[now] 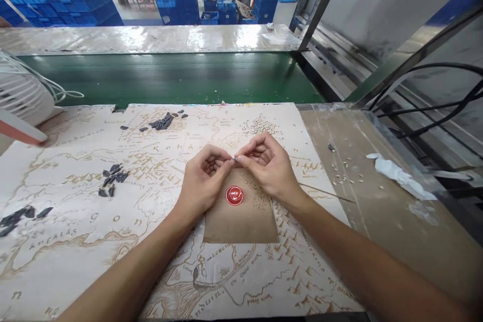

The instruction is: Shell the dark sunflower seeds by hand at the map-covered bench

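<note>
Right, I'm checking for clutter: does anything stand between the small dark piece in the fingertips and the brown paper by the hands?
Nothing visible does. The small dark piece, pinched between the left hand and right hand, is held near the top edge of the brown paper. The red disc lies further down that paper, not between them.

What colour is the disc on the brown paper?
Red disc, white markings; the head view shows it best.

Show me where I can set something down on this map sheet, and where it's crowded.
Free map lies between the middle dark seed cluster and the left hand, and below the kraft paper, between the forearms. Crowded: around the right hand and that paper, with its red disc and pale seeds, plus the dark seeds along the top.
</note>
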Demonstrator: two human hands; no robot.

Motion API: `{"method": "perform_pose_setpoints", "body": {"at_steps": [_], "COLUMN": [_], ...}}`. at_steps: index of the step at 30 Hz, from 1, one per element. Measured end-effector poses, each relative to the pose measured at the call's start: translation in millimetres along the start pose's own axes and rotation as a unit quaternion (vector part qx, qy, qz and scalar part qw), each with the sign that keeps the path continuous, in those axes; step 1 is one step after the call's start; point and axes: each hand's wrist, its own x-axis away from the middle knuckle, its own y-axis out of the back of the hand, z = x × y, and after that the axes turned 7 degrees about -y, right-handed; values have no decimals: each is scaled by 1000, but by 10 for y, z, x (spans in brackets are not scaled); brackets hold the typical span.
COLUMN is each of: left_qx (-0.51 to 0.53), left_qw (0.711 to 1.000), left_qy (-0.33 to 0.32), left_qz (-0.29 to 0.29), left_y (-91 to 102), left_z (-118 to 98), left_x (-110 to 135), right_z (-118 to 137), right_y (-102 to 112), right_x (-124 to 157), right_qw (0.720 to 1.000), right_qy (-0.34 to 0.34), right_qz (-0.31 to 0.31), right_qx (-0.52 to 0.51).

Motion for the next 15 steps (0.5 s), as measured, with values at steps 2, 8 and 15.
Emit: {"method": "perform_pose_setpoints", "body": {"at_steps": [2, 8, 15], "left_qx": [-3, -25, 24], "left_qw": [1000, 999, 996], "left_qy": [8, 21, 74], "left_qz": [1, -38, -45], "left_y": [4, 75, 139], "left_z": [-18, -89, -113], "left_x": [11, 73, 105], "right_z": [17, 209, 230], "right_y": [-15, 202, 743], "right_x": [14, -46, -264], "right_qw": [1000, 999, 937], "right_qy": [-7, -18, -7], "right_qz": [-1, -38, -160], "right_qx": [-10, 17, 310]}}
